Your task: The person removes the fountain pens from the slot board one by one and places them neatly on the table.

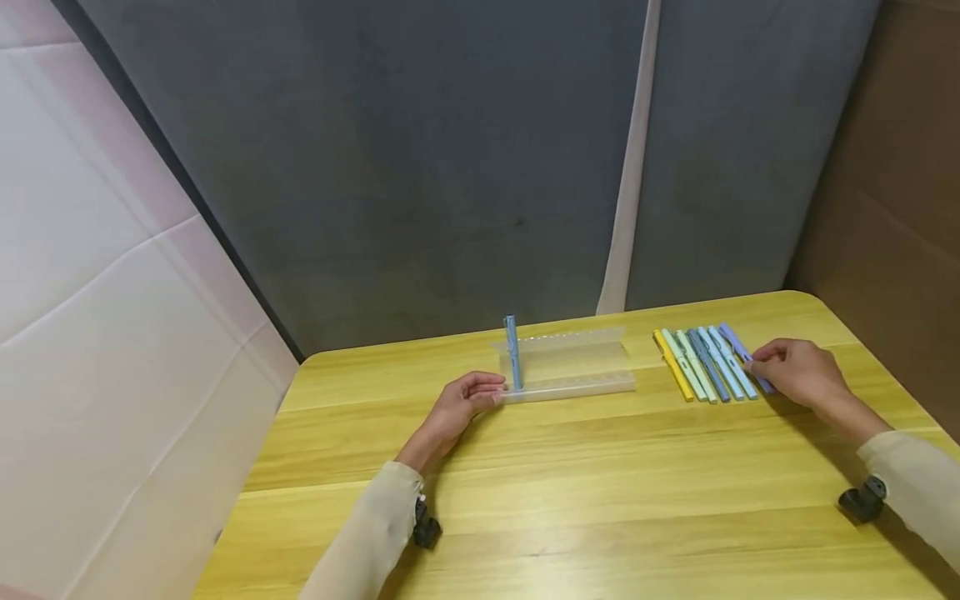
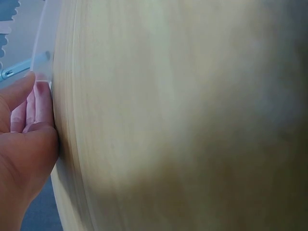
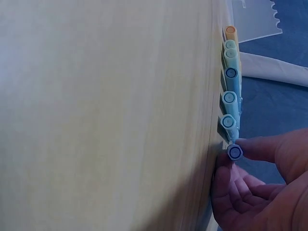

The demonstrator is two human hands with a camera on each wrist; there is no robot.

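A clear plastic pen tray [image 1: 573,367] lies at the table's middle, with one blue pen [image 1: 512,360] in its left end. My left hand [image 1: 495,393] pinches the tray's left corner [image 2: 43,67] between thumb and fingers; the blue pen [image 2: 14,70] shows just beyond. To the right, several pastel pens [image 1: 701,364] lie side by side, yellow at the left. My right hand [image 1: 756,360] pinches the purple pen [image 1: 737,343] at the right end of that row. Seen end-on in the right wrist view, the purple pen [image 3: 234,152] sits between thumb and fingers [image 3: 260,147].
The yellow wooden table [image 1: 570,500] ends at a far edge just behind the tray and pens. A grey padded panel [image 1: 420,167] stands behind it, a white wall on the left, and a brown board [image 1: 892,183] on the right.
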